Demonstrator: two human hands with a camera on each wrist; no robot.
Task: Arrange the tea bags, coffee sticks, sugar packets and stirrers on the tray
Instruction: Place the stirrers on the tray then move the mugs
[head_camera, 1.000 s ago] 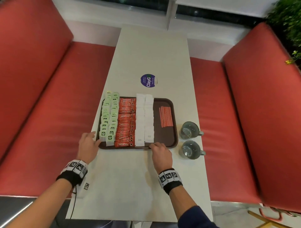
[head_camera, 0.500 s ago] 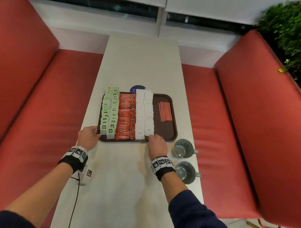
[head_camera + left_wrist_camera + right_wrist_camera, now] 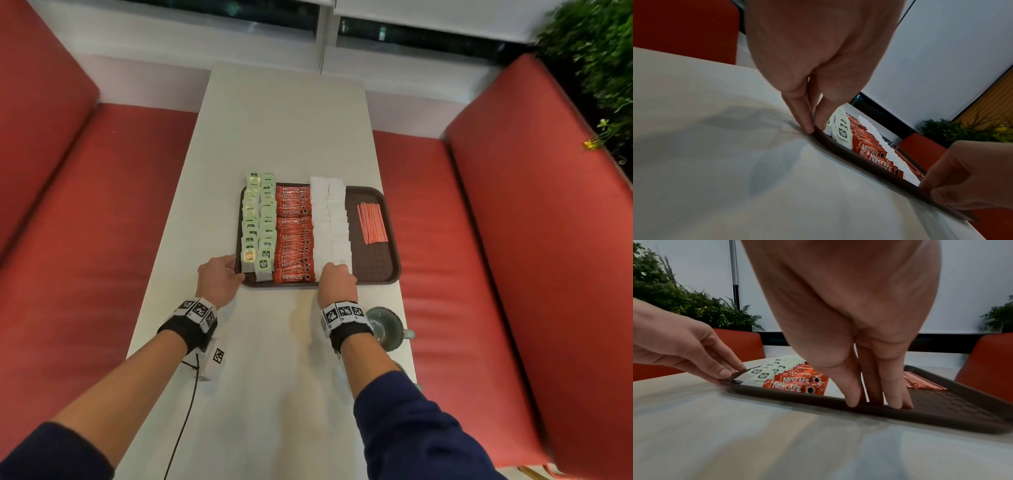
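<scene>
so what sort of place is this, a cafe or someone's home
Most likely a café or diner booth: two red padded bench seats face each other across a long white table, and a brown plastic tray holds rows of red Nescafé coffee sticks.

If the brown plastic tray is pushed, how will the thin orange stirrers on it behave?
The thin orange stirrers look light and lie loose, so a jolt would probably scatter them. The brown plastic tray has a textured floor and raised rim, likely keeping them in.
</scene>
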